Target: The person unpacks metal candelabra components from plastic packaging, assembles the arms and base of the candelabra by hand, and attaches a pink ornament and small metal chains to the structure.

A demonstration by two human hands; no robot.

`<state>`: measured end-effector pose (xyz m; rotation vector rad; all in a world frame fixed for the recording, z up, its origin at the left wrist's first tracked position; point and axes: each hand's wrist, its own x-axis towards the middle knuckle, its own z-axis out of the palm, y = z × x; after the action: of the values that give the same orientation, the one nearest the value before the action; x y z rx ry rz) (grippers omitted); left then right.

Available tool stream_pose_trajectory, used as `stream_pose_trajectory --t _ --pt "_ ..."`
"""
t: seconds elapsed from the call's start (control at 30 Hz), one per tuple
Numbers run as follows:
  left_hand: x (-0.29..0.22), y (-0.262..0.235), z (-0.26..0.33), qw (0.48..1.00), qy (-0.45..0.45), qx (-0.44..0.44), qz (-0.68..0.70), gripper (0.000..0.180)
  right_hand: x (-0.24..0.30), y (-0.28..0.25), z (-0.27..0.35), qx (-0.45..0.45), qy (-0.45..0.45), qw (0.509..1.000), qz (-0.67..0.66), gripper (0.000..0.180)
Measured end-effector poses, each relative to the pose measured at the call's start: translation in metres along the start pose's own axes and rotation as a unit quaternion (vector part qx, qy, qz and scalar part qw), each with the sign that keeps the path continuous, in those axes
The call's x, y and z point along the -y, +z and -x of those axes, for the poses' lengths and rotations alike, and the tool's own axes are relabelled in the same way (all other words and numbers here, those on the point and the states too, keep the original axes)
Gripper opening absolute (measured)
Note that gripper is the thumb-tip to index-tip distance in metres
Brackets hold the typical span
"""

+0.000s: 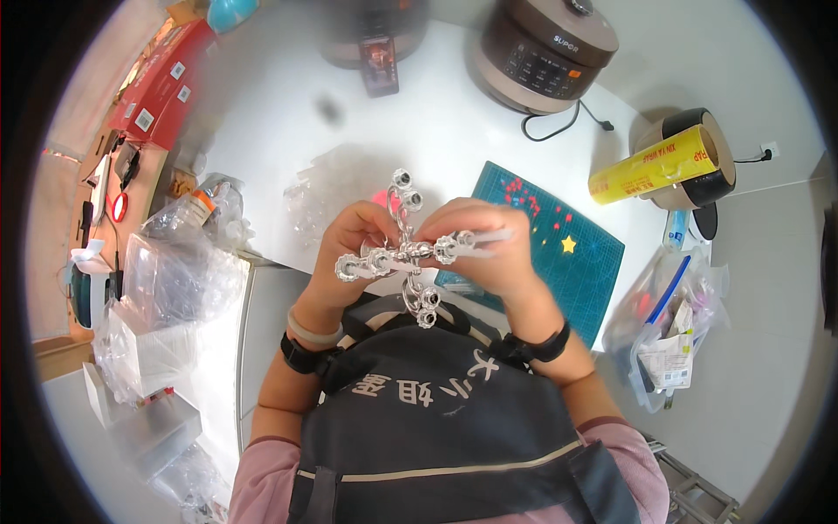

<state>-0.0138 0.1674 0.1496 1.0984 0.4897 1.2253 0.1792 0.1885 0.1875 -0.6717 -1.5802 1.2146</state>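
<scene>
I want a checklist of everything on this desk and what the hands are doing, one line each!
Surface: white table, partly covered by a teal cutting mat.
Job's things: clear plastic cross-shaped piece with ring-like ends, held above the table edge.
Clutter: brown electric cooker, yellow roll of wrap, clear plastic bags, red boxes, bag of oddments.
Grips: left hand and right hand both closed on the plastic piece.
Cables: black cooker cord on the table.
Surroundings: light floor at right; grey apron below.
</scene>
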Motion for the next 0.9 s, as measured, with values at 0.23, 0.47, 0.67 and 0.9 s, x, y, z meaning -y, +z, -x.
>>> stream_pose_trajectory --t 0.23,0.47,0.67,0.9 --pt "0.001 0.004 -0.001 0.998 0.012 -0.046 -0.032 0.024 -0.001 0.005 -0.005 -0.008 -0.04 0.997 0.07 0.021" --pt "0.002 0.007 -0.004 0.998 0.046 -0.05 -0.015 0.02 -0.003 0.008 -0.004 -0.035 -0.092 0.991 0.091 0.02" --pt "0.007 0.006 -0.004 0.994 0.079 -0.053 -0.046 0.021 -0.001 0.011 -0.001 -0.055 -0.074 0.993 0.067 0.02" --pt "0.013 -0.006 0.001 0.999 0.036 -0.012 -0.003 0.021 0.002 0.013 -0.004 -0.05 0.003 0.995 0.081 0.022"
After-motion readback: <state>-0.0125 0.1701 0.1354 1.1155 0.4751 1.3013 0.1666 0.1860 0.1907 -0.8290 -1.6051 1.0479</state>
